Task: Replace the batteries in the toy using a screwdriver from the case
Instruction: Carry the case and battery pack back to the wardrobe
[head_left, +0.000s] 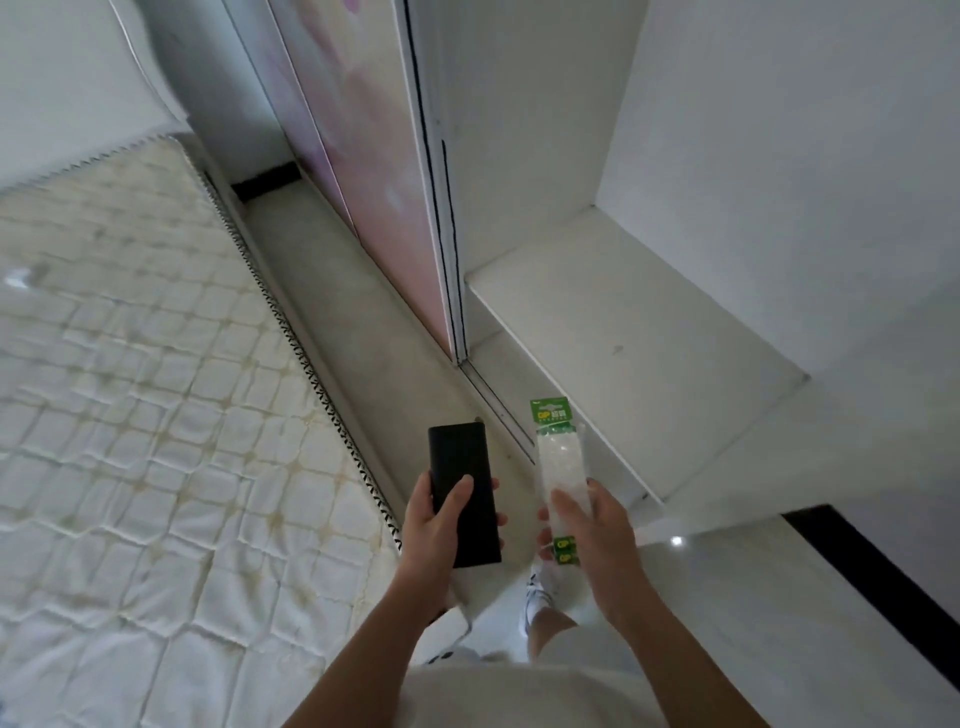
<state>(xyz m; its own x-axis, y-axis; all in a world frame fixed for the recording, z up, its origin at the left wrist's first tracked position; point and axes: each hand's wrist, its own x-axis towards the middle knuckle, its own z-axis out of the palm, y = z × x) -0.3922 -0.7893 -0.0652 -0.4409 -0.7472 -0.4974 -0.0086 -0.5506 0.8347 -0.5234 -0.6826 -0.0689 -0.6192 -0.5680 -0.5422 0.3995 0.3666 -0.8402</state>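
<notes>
**Both hands full, toy nowhere in shot**

The left hand (434, 525) grips a flat black rectangular case (464, 493), thumb across its face and fingers wrapped round the far edge. The right hand (597, 535) holds a long clear plastic battery pack with green card ends (561, 457), thumb on top. Case and pack run side by side but apart, long axes pointing away from the person, over the pale floor (374, 338). The toy isn't visible, so I can't tell which way it lies. The quilted white mattress (130, 389) sits off to the left of the case hand, and the low white wardrobe shelf (623, 338) is ahead and right of the pack hand. My read is that one load goes down first, each on its nearer side, before the case can be opened.
</notes>
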